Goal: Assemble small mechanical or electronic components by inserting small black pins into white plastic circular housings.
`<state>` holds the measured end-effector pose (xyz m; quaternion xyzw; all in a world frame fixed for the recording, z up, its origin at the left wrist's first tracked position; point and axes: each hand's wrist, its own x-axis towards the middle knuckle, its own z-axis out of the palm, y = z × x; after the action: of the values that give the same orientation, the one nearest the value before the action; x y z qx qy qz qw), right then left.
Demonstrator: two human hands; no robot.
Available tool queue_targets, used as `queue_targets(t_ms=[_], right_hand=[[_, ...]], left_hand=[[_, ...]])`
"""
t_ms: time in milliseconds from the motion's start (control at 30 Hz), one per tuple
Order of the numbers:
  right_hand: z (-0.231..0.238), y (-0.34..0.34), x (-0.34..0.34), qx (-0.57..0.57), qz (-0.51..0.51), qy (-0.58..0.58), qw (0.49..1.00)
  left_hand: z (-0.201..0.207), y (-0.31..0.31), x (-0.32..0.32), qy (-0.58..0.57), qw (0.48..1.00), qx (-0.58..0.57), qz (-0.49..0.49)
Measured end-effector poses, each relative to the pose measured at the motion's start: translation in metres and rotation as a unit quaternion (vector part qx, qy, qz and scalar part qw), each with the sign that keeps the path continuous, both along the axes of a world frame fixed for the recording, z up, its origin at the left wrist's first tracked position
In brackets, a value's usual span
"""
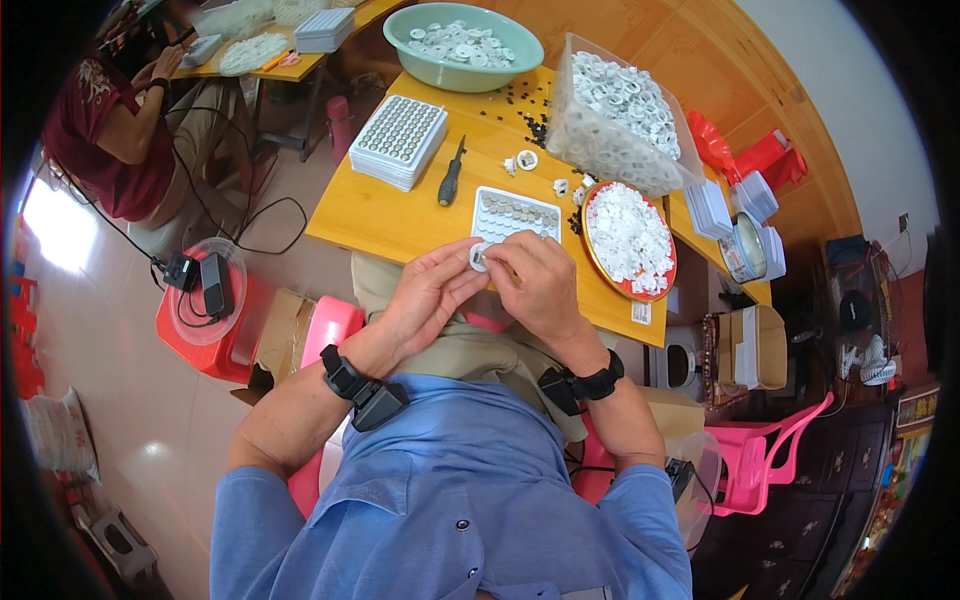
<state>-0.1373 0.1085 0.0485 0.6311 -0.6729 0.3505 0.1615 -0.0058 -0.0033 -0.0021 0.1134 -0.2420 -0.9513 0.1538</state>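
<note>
Close to the table's near edge, my left hand point(430, 290) pinches a small round white plastic part point(478, 257) between thumb and fingers. My right hand point(535, 280) is closed at the same part, its fingertips touching it; whether they hold a smaller piece is hidden. Just beyond my hands lies a white tray point(515, 213) with rows of round hollows, some filled with small metallic pieces. To its left rests a screwdriver point(452, 175) with a dark handle. A red-rimmed plate point(592, 262) heaped with small white pieces stands to the right.
A stack of filled white trays point(400, 140) stands at the left of the yellow table point(350, 205). Behind are a green basin point(465, 75) and a clear bin point(600, 145) of white rings. Small black pieces point(537, 128) lie scattered. Another person point(120, 130) works at the far left.
</note>
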Motion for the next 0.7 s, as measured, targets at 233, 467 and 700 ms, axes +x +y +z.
queue_targets(t_ms=[233, 467, 700], right_hand=[[-0.001, 0.002, 0.002, 0.037, -0.03, 0.027, 0.998], [-0.005, 0.003, 0.001, 0.054, -0.021, -0.097, 0.994], [0.0, 0.006, -0.032, 0.014, -0.088, -0.136, 0.987]], left_hand=[[-0.001, 0.001, -0.001, -0.018, 1.0, -0.015, 0.003], [0.0, 0.002, -0.002, -0.032, 0.999, -0.037, 0.005], [-0.003, -0.001, 0.0, -0.025, 0.999, -0.012, 0.021]])
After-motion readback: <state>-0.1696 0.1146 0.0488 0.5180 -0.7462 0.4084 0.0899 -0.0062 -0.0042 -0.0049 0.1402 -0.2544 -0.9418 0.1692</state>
